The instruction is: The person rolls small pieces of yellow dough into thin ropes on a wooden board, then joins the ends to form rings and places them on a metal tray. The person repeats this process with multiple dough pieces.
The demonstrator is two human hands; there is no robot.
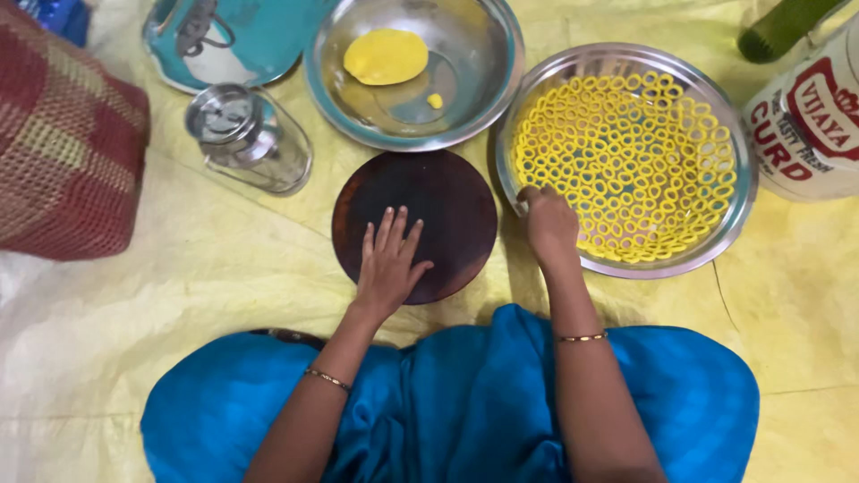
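Many rings made: the wide steel plate holds a dense single layer of small yellow dough rings, covering nearly all of its floor; only the near-left edge, under the right hand, shows any room.
Dough left: one flattened yellow dough lump lies in the steel bowl, with a small yellow crumb apart from it near the bowl's middle. Judged from this, most of the dough is already shaped and one lump is left.
Board: the round dark wooden board lies on the yellow sheet between bowl, plate and the person's knees; no dough shows on its bare surface.
Left hand: the left hand lies palm down on the near part of the board, fingers straight and slightly spread, gripping nothing that can be seen.
Right hand: the right hand is at the near-left rim of the plate, fingers curled together and pointing down among the rings; whether a ring is pinched between them cannot be told.
Nearby, unused: a glass jar with metal lid on its side left of the board; a teal container beyond it; a white printed tub and a green bottle at far right; a red woven cloth at left.
Person: seated on the sheet, blue garment across the lap, a thin bangle on each wrist.
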